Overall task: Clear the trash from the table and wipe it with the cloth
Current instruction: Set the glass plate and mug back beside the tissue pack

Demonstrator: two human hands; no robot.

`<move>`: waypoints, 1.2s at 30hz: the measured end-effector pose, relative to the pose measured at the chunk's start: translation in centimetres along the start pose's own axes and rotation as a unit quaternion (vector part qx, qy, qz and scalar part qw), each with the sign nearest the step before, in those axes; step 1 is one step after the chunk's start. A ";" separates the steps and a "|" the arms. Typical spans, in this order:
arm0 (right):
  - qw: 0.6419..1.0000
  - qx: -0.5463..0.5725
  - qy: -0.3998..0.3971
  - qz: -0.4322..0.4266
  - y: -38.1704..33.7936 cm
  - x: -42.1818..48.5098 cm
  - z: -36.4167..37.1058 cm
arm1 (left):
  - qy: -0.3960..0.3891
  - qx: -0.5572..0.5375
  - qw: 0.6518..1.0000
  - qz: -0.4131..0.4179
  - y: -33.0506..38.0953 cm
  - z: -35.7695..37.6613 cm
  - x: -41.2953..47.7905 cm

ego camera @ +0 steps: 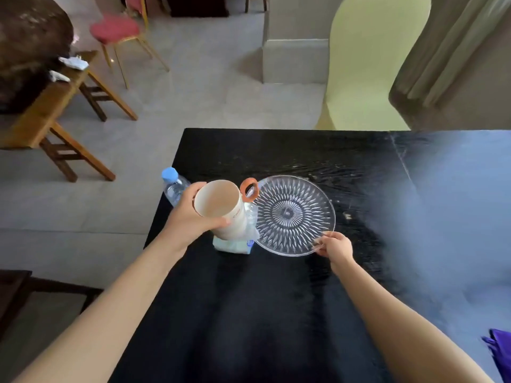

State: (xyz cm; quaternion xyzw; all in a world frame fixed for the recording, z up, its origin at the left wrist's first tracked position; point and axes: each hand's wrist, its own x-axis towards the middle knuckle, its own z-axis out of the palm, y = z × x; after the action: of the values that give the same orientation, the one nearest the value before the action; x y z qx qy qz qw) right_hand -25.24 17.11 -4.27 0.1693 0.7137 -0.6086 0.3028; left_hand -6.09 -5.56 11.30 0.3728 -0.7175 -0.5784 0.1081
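Note:
My left hand (190,214) grips a white paper cup (221,208) near its rim, above the left part of the black table (249,313). Under the cup lies a folded pale green cloth (232,246). My right hand (333,247) pinches the near edge of a clear patterned glass plate (293,214) that rests on the table. A plastic water bottle with a blue cap (172,183) lies at the table's left edge behind my left hand. An orange ring-shaped object (249,189) sits between the cup and the plate.
A yellow covered chair (370,64) stands beyond the table's far edge. Wooden benches (49,111) and a red-cushioned chair (116,29) stand on the floor to the left. A purple item (500,352) shows at the lower right. Glare washes over the table's right side.

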 end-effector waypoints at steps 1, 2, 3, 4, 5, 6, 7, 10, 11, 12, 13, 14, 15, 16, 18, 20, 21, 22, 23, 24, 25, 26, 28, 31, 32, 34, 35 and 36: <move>1.000 0.009 0.006 0.007 0.3 -0.1 0.1 | 0.007 -0.002 1.000 -0.004 -0.6 -1.1 -0.1; 1.000 0.020 0.015 0.013 0.7 -0.2 0.1 | 0.011 -0.005 1.000 -0.007 -1.0 -2.0 -0.4; 0.999 0.028 0.028 0.020 1.2 -0.3 -0.1 | 0.016 -0.010 1.000 -0.009 -1.5 -2.8 -0.6; 0.998 0.040 0.043 0.027 1.7 -0.4 -0.3 | 0.022 -0.017 1.000 -0.011 -2.0 -3.4 -0.8; 0.996 0.048 0.060 0.037 2.2 -0.5 -0.6 | 0.026 -0.024 0.999 -0.013 -2.4 -4.0 -1.0; 0.994 0.061 0.076 0.045 2.8 -0.6 -0.9 | 0.029 -0.027 0.999 -0.012 -2.9 -4.5 -1.2; 0.992 0.069 0.090 0.050 3.3 -0.6 -1.3 | 0.029 -0.027 0.999 -0.010 -3.3 -4.8 -1.4; 0.987 0.081 0.127 0.053 4.4 -0.9 -2.3 | 0.017 -0.038 0.999 -0.015 -4.5 -5.6 -2.1; 0.986 0.081 0.136 0.051 4.6 -1.0 -2.6 | 0.013 -0.041 0.999 -0.016 -4.9 -5.7 -2.3; 0.985 0.084 0.144 0.047 4.9 -1.1 -2.9 | 0.010 -0.044 0.999 -0.018 -5.3 -5.8 -2.5; 0.985 0.077 0.148 0.045 5.1 -1.2 -3.0 | 0.009 -0.045 0.999 -0.019 -5.8 -5.9 -2.7; 0.985 0.073 0.152 0.040 5.3 -1.3 -3.1 | 0.005 -0.046 0.999 -0.019 -6.2 -6.0 -2.9; 0.985 0.061 0.156 0.036 5.3 -1.4 -3.1 | 0.001 -0.048 0.999 -0.019 -6.5 -6.0 -3.1; 0.986 0.048 0.160 0.029 5.4 -1.5 -3.1 | -0.003 -0.049 0.999 -0.022 -6.9 -6.1 -3.3; 0.984 -0.007 0.177 0.016 5.6 -1.6 -3.3 | -0.009 -0.040 0.999 -0.026 -7.6 -6.4 -3.5; 0.980 -0.060 0.189 0.014 5.7 -1.5 -3.5 | -0.007 -0.027 0.999 -0.029 -8.2 -6.8 -3.6; 0.978 -0.077 0.192 0.019 5.6 -1.9 -3.4 | -0.006 -0.020 0.999 -0.030 -8.5 -7.1 -3.5; 0.976 -0.099 0.195 0.019 5.8 -1.7 -3.3 | -0.005 -0.015 0.999 -0.031 -8.7 -7.3 -3.6; 0.970 -0.133 0.201 0.019 5.8 -1.8 -3.2 | -0.005 -0.010 1.000 -0.029 -8.9 -7.6 -3.6; 0.962 -0.178 0.206 0.027 5.9 -1.8 -2.9 | -0.007 -0.006 1.000 -0.022 -9.0 -7.8 -3.5; 0.951 -0.220 0.215 0.031 5.3 -2.9 -2.5 | -0.011 0.000 1.000 -0.014 -9.2 -8.0 -3.5; 0.939 -0.257 0.226 0.028 4.9 -3.9 -1.9 | -0.017 0.006 1.000 -0.007 -9.2 -8.1 -3.5; 0.916 -0.314 0.250 -0.017 3.9 -6.1 -0.6 | -0.032 0.014 0.999 0.003 -9.6 -8.5 -3.2; 0.885 -0.374 0.210 -0.182 2.5 -8.7 2.4 | -0.057 0.028 0.998 0.009 -10.2 -9.0 -2.7; 0.868 -0.395 0.157 -0.256 2.2 -9.4 3.8 | -0.064 0.036 0.997 0.009 -10.4 -9.2 -2.5; 0.830 -0.423 0.022 -0.364 1.8 -10.9 7.2 | -0.080 0.049 0.996 0.010 -10.8 -9.4 -2.0; 0.815 -0.430 -0.044 -0.386 1.4 -12.0 9.2 | -0.089 0.058 0.994 0.010 -11.0 -9.5 -1.7; 0.798 -0.438 -0.106 -0.400 1.2 -12.8 11.0 | -0.099 0.068 0.993 0.010 -11.1 -9.5 -1.5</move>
State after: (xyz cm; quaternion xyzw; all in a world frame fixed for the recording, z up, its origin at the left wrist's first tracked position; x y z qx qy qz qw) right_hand -12.30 8.31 2.17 -0.3469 0.8719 -0.3122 0.1481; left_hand 5.10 -12.26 4.54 0.3129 -0.7660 -0.5613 0.0174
